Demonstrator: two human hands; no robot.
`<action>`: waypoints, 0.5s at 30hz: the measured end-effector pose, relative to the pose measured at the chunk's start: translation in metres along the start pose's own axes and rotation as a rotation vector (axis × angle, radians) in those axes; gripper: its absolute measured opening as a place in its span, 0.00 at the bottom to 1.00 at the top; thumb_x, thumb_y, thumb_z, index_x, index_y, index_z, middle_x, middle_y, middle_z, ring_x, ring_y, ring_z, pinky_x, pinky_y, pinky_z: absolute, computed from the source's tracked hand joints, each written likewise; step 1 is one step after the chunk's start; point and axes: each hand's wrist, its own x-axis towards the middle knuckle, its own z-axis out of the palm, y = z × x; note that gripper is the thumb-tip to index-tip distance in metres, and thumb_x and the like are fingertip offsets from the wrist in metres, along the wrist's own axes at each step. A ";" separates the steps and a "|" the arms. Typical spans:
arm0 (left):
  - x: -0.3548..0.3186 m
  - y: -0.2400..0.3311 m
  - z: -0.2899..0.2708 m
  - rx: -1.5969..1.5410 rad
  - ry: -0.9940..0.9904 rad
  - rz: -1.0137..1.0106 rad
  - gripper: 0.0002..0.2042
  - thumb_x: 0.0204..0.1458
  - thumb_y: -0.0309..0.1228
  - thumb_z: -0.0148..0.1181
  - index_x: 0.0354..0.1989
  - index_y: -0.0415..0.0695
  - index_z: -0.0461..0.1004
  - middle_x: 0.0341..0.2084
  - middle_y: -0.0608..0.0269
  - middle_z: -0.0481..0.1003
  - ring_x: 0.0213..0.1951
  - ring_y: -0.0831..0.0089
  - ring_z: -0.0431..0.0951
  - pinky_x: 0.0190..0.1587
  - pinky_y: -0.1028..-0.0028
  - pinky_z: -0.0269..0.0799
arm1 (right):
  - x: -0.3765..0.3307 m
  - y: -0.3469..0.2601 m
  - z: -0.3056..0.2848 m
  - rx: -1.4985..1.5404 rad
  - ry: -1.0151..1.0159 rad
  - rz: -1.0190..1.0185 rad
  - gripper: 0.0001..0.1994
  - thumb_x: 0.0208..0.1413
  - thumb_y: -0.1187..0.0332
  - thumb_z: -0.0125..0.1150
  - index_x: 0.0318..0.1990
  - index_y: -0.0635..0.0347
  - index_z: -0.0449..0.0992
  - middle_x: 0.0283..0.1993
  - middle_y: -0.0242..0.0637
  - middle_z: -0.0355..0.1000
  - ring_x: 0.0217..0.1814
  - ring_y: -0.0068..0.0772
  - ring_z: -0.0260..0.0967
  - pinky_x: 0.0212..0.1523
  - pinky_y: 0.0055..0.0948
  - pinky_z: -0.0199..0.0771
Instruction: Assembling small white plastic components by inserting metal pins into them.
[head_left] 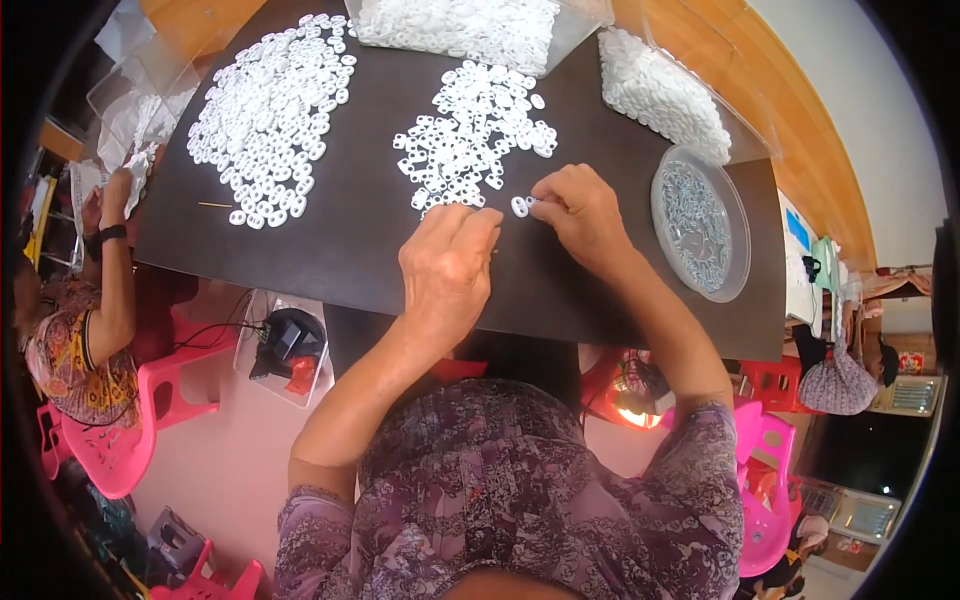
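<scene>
My left hand [447, 258] is closed, fingers curled down at the near edge of the middle pile [468, 140] of small white oval plastic pieces with holes. Whatever its fingertips hold is hidden beneath the hand. To its right, my right hand [580, 212] pinches with thumb and forefinger at a small white two-holed plastic piece [519, 206], just above or on the dark table. A larger heap of similar white pieces [270, 120] spreads over the left side.
Behind the piles stand a clear bin of white pieces [460, 30] and another bin [665, 95] at the right. A round clear tub [735, 240] of small grey metal parts sits by the right edge. A thin tan stick [214, 205] lies left. Another person [95, 320] works at far left.
</scene>
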 end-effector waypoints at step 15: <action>-0.018 0.014 -0.010 -0.838 -0.068 -0.737 0.06 0.49 0.27 0.62 0.32 0.37 0.75 0.23 0.69 0.74 0.24 0.83 0.70 0.27 0.82 0.65 | -0.022 -0.083 -0.012 0.767 -0.101 0.477 0.04 0.48 0.78 0.60 0.33 0.65 0.74 0.31 0.28 0.72 0.33 0.15 0.67 0.36 0.16 0.68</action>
